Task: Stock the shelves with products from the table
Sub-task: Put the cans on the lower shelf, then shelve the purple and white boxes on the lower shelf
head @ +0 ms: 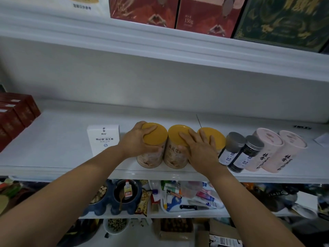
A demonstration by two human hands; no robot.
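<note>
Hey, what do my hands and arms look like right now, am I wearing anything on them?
The left hand and right hand are bare: no gloves, and no ring, watch or bracelet that I can see. The left forearm and right forearm are bare too, with no sleeve in view down to the frame's lower edge. No tattoos or other markings show.

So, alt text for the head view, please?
A person's left hand grips the leftmost can of three yellow-lidded cans on a white shelf; the right hand lies across the other two cans. A white box stands left, dark jars and pink tubes right.
</note>
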